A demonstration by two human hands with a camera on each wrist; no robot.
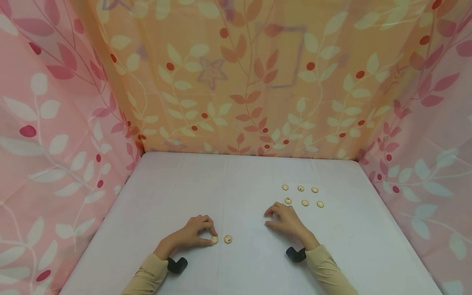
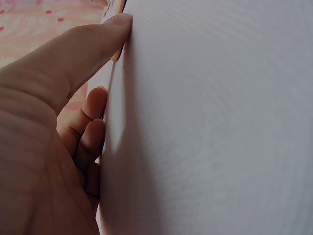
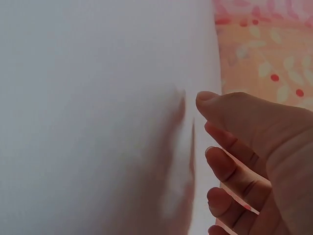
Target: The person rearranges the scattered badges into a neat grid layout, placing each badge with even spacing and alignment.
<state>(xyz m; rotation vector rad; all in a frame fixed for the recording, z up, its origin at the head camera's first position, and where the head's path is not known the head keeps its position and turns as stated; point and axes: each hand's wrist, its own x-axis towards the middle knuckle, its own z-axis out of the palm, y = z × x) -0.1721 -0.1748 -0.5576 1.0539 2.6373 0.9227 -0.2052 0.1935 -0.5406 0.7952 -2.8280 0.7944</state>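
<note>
At the front left of the white table, my left hand (image 1: 195, 231) pinches a small round wooden disc (image 1: 214, 239) between thumb and forefinger. In the left wrist view the thumb (image 2: 98, 41) presses against the disc's edge (image 2: 117, 51), and most of the disc is hidden. Just right of that disc lies a second wooden disc (image 1: 228, 239) with a dark mark on top. My right hand (image 1: 285, 220) hovers above the table with loosely bent fingers, thumb and forefinger apart and nothing between them. Beyond it, several similar discs (image 1: 305, 203) lie flat in two rows.
The white tabletop (image 1: 177, 184) runs back to an orange leaf-patterned curtain (image 1: 239, 82). Pink curtains (image 1: 55, 164) border both sides. A dark wrist-worn camera (image 1: 178, 265) sits at the left wrist, and another dark camera (image 1: 296, 255) at the right.
</note>
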